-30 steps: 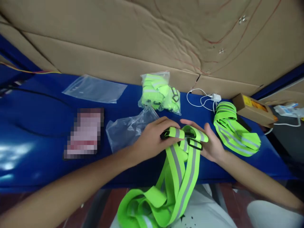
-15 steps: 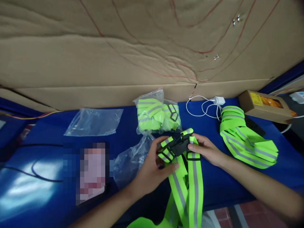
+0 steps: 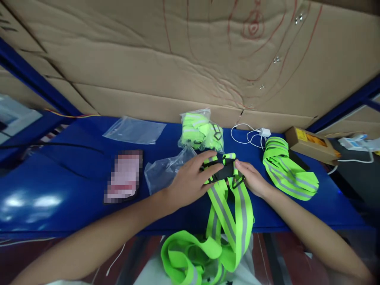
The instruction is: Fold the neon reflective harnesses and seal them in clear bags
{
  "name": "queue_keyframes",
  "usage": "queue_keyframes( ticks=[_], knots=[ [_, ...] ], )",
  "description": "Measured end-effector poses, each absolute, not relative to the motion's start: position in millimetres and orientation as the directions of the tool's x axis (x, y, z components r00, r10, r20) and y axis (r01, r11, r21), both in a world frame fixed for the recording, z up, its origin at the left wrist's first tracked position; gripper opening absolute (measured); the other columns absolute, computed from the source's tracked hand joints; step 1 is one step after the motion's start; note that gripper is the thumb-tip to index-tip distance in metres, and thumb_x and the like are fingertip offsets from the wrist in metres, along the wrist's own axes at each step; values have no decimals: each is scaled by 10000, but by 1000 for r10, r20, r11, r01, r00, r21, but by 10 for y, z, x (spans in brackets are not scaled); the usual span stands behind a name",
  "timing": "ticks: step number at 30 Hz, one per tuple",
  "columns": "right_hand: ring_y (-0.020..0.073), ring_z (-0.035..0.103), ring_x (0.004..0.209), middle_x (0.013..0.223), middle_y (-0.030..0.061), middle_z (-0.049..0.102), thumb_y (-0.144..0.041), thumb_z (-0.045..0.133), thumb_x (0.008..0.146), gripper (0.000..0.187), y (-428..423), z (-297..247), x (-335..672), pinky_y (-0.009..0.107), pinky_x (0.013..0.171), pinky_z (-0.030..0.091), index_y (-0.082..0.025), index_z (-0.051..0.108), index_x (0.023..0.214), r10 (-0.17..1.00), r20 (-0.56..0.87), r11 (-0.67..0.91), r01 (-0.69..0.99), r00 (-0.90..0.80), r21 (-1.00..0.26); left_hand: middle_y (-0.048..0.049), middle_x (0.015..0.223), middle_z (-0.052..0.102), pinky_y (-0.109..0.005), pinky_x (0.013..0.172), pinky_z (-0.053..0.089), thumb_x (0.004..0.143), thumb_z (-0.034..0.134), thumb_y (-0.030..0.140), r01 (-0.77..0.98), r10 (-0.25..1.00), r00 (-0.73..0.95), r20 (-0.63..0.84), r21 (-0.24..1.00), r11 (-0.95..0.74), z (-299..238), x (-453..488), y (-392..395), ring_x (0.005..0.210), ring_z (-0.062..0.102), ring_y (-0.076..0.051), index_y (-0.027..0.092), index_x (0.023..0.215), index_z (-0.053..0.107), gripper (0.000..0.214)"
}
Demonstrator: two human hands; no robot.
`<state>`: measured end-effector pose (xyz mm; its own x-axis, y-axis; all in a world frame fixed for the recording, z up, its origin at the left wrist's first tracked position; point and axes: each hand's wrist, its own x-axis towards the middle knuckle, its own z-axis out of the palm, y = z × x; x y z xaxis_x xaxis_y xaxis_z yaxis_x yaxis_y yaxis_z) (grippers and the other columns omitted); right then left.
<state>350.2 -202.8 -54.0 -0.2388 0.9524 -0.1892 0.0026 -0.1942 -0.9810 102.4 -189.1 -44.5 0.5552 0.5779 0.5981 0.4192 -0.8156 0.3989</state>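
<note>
A black plastic buckle [image 3: 226, 169] on a lime-green reflective strap [image 3: 221, 208] is held between my two hands above the table's front part. My left hand [image 3: 194, 176] closes on the buckle's left side, its fingers lying over the top. On the right side, my right hand [image 3: 251, 177] pinches the strap end beside a black slider loop [image 3: 238, 182]. The strap has a grey stripe and hangs down over the table edge, heaping in loose loops on my lap. My left fingers hide part of the buckle.
Bagged green straps [image 3: 196, 130] lie at the back, near a flat clear bag [image 3: 135, 130]. A crumpled plastic bag [image 3: 162, 172] touches my left hand's area. A phone [image 3: 124, 176] lies left; a folded strap bundle [image 3: 289, 170], white charger [image 3: 264, 132] and cardboard box [image 3: 310, 144] stand right.
My left fingers have moved over the top of the buckle, covering more of it. The head view has shifted back, showing more of the lap and the strap loops there.
</note>
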Motion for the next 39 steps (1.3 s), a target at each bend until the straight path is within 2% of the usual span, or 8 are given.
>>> queue_keyframes(
  ticks=[2, 7, 13, 20, 24, 27, 34, 39],
  knots=[
    [273, 731, 1081, 1149, 75, 776, -702, 609, 928, 571, -2029, -545, 3497, 379, 949, 575, -237, 715, 1242, 961, -97, -94, 24, -260, -995, -133, 1430, 588, -460, 1084, 527, 964, 629, 192, 419, 572, 561, 599, 390, -820, -404, 1011, -1898, 1335, 588, -290, 244, 1300, 624, 341],
    [289, 515, 1423, 1618, 107, 430, -537, 849, 808, 1008, -2022, -546, 3513, 445, 1199, 400, -325, 285, 1616, 897, 246, 331, 190, -367, -924, -68, 1090, 741, -342, 902, 547, 996, 614, 372, 356, 769, 462, 442, 702, -617, -382, 1049, -1820, 1004, 711, -212, 204, 1110, 708, 223],
    [293, 563, 1349, 1457, 125, 562, -406, 799, 884, 646, -2106, -428, 3482, 464, 1158, 439, -263, 509, 1443, 842, 334, 508, 415, -423, -755, 11, 723, 680, -258, 598, 419, 994, 570, 485, 315, 821, 526, 223, 846, -431, -379, 1096, -1791, 656, 611, -154, 178, 851, 715, 369],
    [291, 586, 1320, 1429, 117, 577, -250, 640, 938, 544, -2210, -404, 3510, 469, 1116, 473, -273, 442, 1444, 882, 272, 456, 549, -386, -701, -87, 1039, 758, -311, 864, 531, 1033, 568, 375, 307, 627, 581, 520, 573, -760, -319, 1000, -1744, 954, 712, -195, 178, 1095, 728, 261],
    [381, 413, 1468, 1597, 177, 404, -253, 651, 905, 575, -2231, -411, 3510, 560, 1156, 373, -226, 477, 1452, 807, 434, 568, 725, -400, -389, -104, 1239, 738, -390, 967, 523, 995, 638, 407, 338, 390, 676, 625, 207, -918, -386, 931, -1687, 1157, 683, -246, 263, 1178, 727, 250],
    [366, 529, 1352, 1491, 163, 547, -235, 619, 911, 549, -2235, -401, 3500, 510, 1069, 416, -214, 509, 1448, 745, 474, 617, 755, -470, -221, -71, 1298, 712, -425, 1030, 484, 979, 664, 385, 343, 325, 696, 640, 101, -934, -413, 929, -1728, 1240, 640, -255, 329, 1231, 703, 261],
    [324, 616, 1232, 1382, 124, 677, -167, 502, 983, 603, -2330, -324, 3495, 472, 1024, 379, -216, 424, 1578, 598, 571, 624, 774, -563, 109, -173, 1331, 625, -486, 1082, 446, 899, 666, 346, 364, 438, 584, 684, 262, -894, -351, 1061, -1984, 1280, 585, -310, 199, 1241, 597, 378],
    [315, 605, 1277, 1451, 98, 646, -158, 480, 1012, 700, -2415, -308, 3432, 468, 1049, 364, -271, 253, 1664, 602, 553, 623, 772, -577, 127, -133, 1307, 616, -452, 1078, 464, 870, 671, 288, 319, 549, 560, 621, 450, -834, -365, 1115, -2050, 1249, 600, -278, 221, 1142, 588, 292]
  ],
)
